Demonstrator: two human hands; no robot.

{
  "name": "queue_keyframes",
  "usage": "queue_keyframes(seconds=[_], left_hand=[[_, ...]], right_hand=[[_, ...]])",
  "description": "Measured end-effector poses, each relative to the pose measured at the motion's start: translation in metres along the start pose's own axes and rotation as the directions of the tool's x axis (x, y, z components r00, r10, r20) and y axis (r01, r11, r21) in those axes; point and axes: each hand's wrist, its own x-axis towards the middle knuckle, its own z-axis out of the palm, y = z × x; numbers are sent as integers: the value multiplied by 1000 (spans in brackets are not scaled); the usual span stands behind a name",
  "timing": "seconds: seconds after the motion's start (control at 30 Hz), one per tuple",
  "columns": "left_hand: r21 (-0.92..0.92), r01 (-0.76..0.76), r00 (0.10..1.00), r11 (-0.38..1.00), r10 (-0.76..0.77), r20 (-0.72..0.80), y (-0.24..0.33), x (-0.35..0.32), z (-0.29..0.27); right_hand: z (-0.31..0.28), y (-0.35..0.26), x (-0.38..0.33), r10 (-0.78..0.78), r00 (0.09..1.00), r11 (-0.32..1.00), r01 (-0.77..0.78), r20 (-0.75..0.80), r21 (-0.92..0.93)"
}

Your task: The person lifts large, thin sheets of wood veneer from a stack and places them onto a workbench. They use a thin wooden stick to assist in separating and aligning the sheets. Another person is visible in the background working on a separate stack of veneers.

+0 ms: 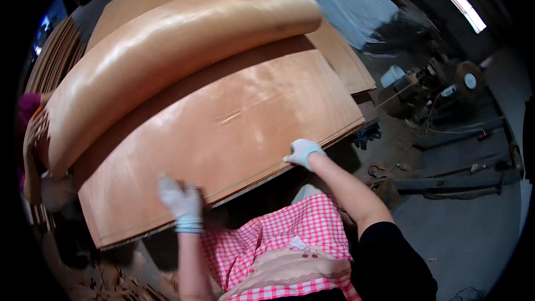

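Note:
A stack of thin reddish-tan wood veneer sheets (239,117) lies in front of me. My right hand (305,153), in a white glove with a pale blue cuff, closes on the near edge of the top sheet, right of the middle. Over the near edge farther left is my left hand (181,200), gloved too and smeared by motion. Its fingers look stretched out, with nothing seen in them. Beyond both hands, another veneer sheet (184,50) is curled up into a long arch above the stack.
At the far left, another person's purple sleeve (29,108) and blurred gloved hand (58,192) are by the curled sheet's end. Upright sheets (56,56) stand behind. To the right are a machine with a round disc (470,81), a white bucket (392,76) and clear plastic sheeting (351,5).

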Motion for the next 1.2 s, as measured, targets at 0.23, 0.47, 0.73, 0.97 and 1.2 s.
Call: queue_keyframes(seconds=[0.23,0.47,0.73,0.97,1.2], left_hand=[[-50,-305,863,951,298,408,205,-23,73],[-35,-253,873,967,244,422,190,-22,73],[44,-285,863,958,236,446,186,-28,66],[56,-266,836,962,201,511,202,-27,67],[-159,-400,862,903,429,269,188,-61,71]], right_hand=[[5,9,-5,-32,999,993,37,-43,110],[-32,163,0,-102,995,956,103,-16,275],[-87,314,21,303,952,938,-288,-49,193],[-25,367,50,697,697,646,-509,-167,569],[15,229,-24,376,709,748,148,-596,647]])
